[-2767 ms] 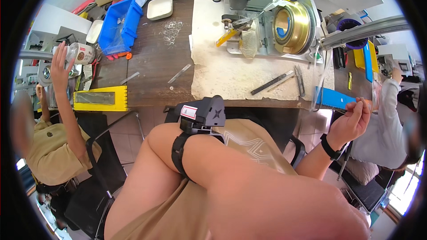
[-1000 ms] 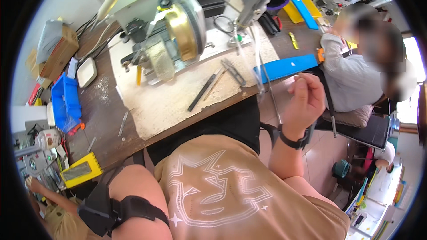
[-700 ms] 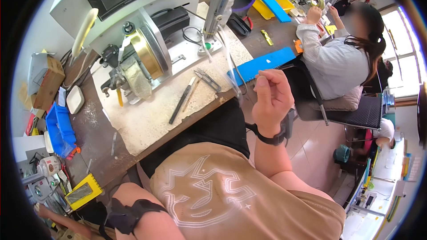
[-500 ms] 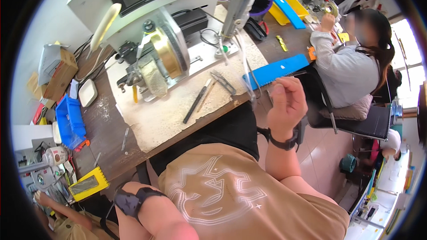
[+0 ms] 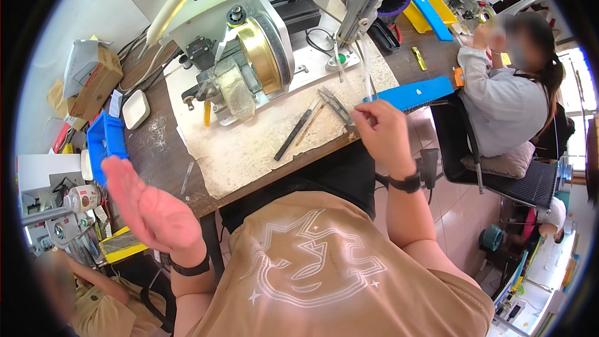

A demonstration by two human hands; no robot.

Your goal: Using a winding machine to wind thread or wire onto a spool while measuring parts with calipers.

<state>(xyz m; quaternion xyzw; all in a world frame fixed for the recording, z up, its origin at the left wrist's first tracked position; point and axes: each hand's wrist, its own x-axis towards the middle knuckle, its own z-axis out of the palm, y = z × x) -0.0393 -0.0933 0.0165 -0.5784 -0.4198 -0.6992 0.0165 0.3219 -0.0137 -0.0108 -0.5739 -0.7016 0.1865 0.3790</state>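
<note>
My left hand [image 5: 153, 212] is raised over the bench's left front edge, palm showing, fingers stretched out, holding nothing. Beside it is a blue plastic bin [image 5: 103, 140]. Above the bench's front edge, my right hand [image 5: 384, 134] has its fingers curled into a pinch; whatever may be between the fingertips is hidden. Nearest to those fingertips lies a slim grey metal tool [image 5: 335, 106] on a stained paper sheet [image 5: 240, 165]. Next to it lie a thin brownish stick [image 5: 310, 125] and a black pen-like tool [image 5: 293, 137].
A machine with a brass-coloured wheel [image 5: 259, 56] stands at the back of the bench, a bent lamp [image 5: 178, 6] beside it. A blue strip [image 5: 415, 93] lies to the right. One person [image 5: 508, 90] sits at the right, another [image 5: 103, 302] at lower left.
My left hand has come up from my lap to the bench's left edge and opened. My right hand has moved left toward the grey tool, still pinched. The view has shifted slightly.
</note>
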